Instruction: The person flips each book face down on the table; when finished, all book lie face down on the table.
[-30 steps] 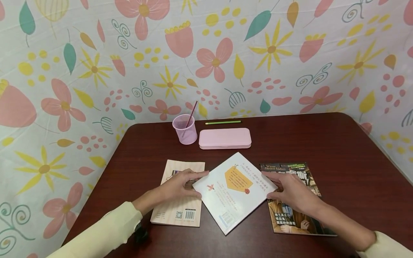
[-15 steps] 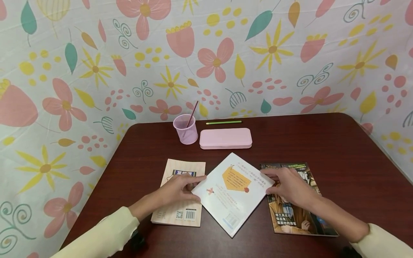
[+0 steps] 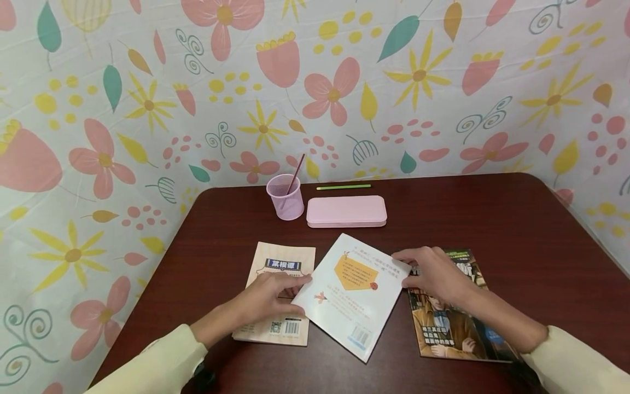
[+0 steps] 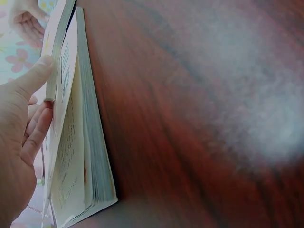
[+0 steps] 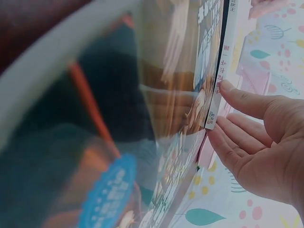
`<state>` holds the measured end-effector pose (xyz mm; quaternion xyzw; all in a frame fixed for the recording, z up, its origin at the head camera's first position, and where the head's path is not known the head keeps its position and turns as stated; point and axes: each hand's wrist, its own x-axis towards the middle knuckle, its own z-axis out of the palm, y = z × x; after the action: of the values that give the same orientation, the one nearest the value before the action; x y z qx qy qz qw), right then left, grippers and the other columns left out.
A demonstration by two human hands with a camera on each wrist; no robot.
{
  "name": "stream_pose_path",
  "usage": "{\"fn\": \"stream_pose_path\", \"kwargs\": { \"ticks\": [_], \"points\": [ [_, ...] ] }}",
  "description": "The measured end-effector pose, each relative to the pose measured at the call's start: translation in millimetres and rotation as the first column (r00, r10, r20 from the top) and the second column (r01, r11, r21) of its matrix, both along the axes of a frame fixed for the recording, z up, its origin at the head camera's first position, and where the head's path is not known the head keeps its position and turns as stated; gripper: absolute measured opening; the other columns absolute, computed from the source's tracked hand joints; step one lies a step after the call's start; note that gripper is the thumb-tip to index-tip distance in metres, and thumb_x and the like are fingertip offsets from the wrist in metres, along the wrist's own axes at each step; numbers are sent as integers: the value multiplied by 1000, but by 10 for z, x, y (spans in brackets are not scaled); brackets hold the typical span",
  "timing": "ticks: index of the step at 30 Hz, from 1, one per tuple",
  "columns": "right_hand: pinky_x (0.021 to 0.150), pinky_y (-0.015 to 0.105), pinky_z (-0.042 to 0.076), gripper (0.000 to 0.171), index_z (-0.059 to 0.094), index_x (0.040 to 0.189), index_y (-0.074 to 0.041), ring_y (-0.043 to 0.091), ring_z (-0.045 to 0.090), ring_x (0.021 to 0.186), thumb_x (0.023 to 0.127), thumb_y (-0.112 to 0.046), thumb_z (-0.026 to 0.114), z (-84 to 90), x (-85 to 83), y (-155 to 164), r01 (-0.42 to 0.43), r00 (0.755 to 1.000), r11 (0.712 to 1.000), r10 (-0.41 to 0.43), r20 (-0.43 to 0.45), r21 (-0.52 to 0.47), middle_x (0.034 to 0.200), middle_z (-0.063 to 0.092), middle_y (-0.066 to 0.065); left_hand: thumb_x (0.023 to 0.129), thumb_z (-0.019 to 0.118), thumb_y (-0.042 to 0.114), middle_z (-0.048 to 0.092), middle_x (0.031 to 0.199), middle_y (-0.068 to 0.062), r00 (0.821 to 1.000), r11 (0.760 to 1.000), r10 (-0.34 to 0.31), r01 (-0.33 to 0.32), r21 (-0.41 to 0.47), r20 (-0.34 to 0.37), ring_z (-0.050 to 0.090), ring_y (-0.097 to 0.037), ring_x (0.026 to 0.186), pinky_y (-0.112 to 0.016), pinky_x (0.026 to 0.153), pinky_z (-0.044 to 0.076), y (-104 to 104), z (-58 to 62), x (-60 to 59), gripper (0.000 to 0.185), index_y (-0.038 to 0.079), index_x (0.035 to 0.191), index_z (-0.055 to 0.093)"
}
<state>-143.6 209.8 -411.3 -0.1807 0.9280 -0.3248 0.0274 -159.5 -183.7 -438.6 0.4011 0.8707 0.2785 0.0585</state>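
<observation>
Compared with 1 second ago, the white book has turned counterclockwise, its far corner swinging left and its near corner right, and both hands have shifted with it. Nearest, 2 pale yellow sleeves reach in from the bottom of the head view. The left hand pinches the white book's left corner, thumb above and fingers below, as the left wrist view shows. The right hand pinches the opposite corner the same way. The white book sits between 2 other books, print side up, with an orange patch on its cover. At left, partly under the left hand, a tan book lies on the table; at right, partly behind the right hand and forearm, lies a dark picture-covered book. Farther off is a closed pink case, with a pink mesh cup just left of it holding 1 dark red pencil at a tilt. Behind the case lies 1 green pencil, then a flowered cloth hangs.
</observation>
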Motion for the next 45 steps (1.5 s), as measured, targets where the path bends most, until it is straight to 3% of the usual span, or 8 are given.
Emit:
{"fn": "stream_pose_path", "kwargs": {
  "ticks": [3, 9, 16, 20, 24, 31, 40, 45],
  "points": [
    [53, 25, 44, 50, 72, 132, 3, 14, 63, 74, 84, 2, 87, 3, -38, -9, -9, 1000, 1000, 9, -1, 6, 111, 77, 14, 81, 94, 33, 72, 97, 10, 999, 999, 11, -12, -33, -38, 62, 1, 89, -18, 79, 55, 1, 10, 44, 74, 9, 146, 66],
    [62, 28, 50, 48, 73, 129, 3, 22, 70, 89, 83, 2, 88, 3, -113, -19, -29, 999, 1000, 29, -16, 12, 108, 77, 11, 82, 93, 40, 68, 96, 11, 992, 997, -10, 0, -78, -123, 58, -1, 86, -19, 78, 52, 4, 13, 106, 69, 12, 141, 71],
    [78, 41, 60, 44, 76, 124, 1, 26, 72, 97, 83, 0, 90, 2, -221, -15, -48, 999, 999, 48, -10, 22, 107, 78, 8, 80, 94, 42, 72, 98, 11, 982, 998, -37, 26, -60, -184, 61, -1, 87, -20, 81, 54, -24, -7, 109, 68, 13, 138, 73],
    [75, 36, 59, 42, 77, 122, 1, 26, 72, 97, 82, -2, 90, -7, -302, -4, -87, 996, 996, 87, -12, 38, 107, 78, 8, 76, 97, 43, 76, 107, 8, 978, 1000, -27, 23, -19, -209, 67, -3, 95, -25, 89, 57, -37, -37, 108, 71, 14, 136, 74],
    [71, 31, 57, 41, 77, 122, 1, 27, 72, 98, 83, -1, 90, -26, -375, 9, -132, 991, 991, 132, -10, 32, 107, 77, 9, 72, 98, 45, 71, 110, 6, 984, 1000, 2, 1, 20, -177, 64, -7, 99, -29, 89, 55, -29, -69, 123, 78, 15, 139, 71],
    [78, 38, 60, 42, 77, 124, -2, 27, 72, 100, 84, -1, 89, -58, -450, 29, -135, 991, 991, 135, 21, 15, 109, 77, 7, 69, 101, 42, 63, 104, 7, 991, 999, 44, -40, 33, -124, 60, -8, 96, -26, 82, 52, 16, -81, 176, 92, 11, 146, 64],
    [73, 31, 57, 43, 75, 127, 1, 26, 70, 98, 86, 1, 86, -95, -528, 58, -152, 987, 988, 153, 54, -20, 110, 75, 9, 69, 100, 45, 60, 104, 10, 991, 997, 81, -80, 16, -106, 57, -6, 94, -23, 79, 49, 60, -102, 245, 87, 14, 144, 67],
    [78, 35, 60, 42, 75, 127, 1, 29, 71, 103, 86, 1, 87, -104, -553, 76, -148, 986, 988, 151, 69, -39, 113, 76, 10, 71, 99, 48, 59, 104, 10, 990, 995, 96, -95, 19, -99, 55, -8, 89, -23, 75, 47, 90, -116, 311, 86, 16, 144, 67]
  ]
}}
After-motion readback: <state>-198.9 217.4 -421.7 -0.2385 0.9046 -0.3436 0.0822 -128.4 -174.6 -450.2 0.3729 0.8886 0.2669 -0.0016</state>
